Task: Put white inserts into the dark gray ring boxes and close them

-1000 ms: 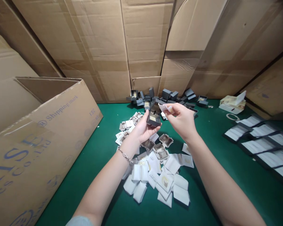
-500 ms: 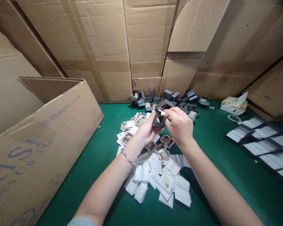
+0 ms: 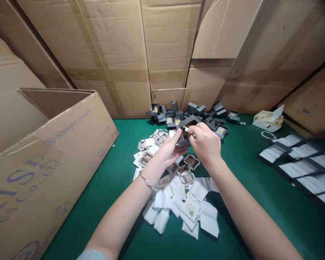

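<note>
My left hand (image 3: 168, 148) is closed around a small dark grey box (image 3: 185, 135), held above the green table. My right hand (image 3: 205, 141) pinches a small white packet (image 3: 189, 129) at the box's open top; its fingers are closed. Below my hands lies a heap of white packets (image 3: 182, 207) and several open beige inserts (image 3: 186, 174). A pile of small grey boxes (image 3: 195, 113), some open, sits behind my hands against the cardboard wall.
A big open cardboard carton (image 3: 48, 159) with blue print stands at the left. Flattened cardboard (image 3: 168, 54) lines the back. Black-edged white cards (image 3: 300, 162) lie in rows at the right, beside a cream box (image 3: 268, 119) and a ring (image 3: 268, 135). Green table surface (image 3: 111, 180).
My right hand has brought the white packet from beside the grey box down to its open top. Both hands have closed in together around the box.
</note>
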The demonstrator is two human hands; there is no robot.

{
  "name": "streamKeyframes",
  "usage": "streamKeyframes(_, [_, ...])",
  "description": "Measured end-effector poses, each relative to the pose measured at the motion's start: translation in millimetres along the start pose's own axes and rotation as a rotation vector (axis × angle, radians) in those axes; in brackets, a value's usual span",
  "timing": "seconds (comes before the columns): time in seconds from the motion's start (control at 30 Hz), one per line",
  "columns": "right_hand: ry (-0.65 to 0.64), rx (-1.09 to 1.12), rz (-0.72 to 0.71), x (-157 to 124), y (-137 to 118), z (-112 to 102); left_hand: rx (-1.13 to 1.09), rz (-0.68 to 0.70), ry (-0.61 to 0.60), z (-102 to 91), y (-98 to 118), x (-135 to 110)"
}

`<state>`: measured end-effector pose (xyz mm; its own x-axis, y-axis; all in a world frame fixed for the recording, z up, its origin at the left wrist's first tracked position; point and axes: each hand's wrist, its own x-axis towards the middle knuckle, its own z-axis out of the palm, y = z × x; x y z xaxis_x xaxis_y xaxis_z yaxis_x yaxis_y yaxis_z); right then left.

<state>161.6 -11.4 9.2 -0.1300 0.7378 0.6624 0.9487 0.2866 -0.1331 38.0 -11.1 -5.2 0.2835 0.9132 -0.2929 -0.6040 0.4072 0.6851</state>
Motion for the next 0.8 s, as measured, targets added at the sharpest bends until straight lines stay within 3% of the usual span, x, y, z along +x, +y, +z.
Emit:
streamKeyframes(0.43, [-0.192,-0.002,-0.004,3,-9,-15,0.02,0.06,-0.083,-10.2,2,5])
streamKeyframes(0.8, [-0.386,0.267,-0.025,11,-8,-38,-0.062,0.024,-0.138,-24.4,10,6])
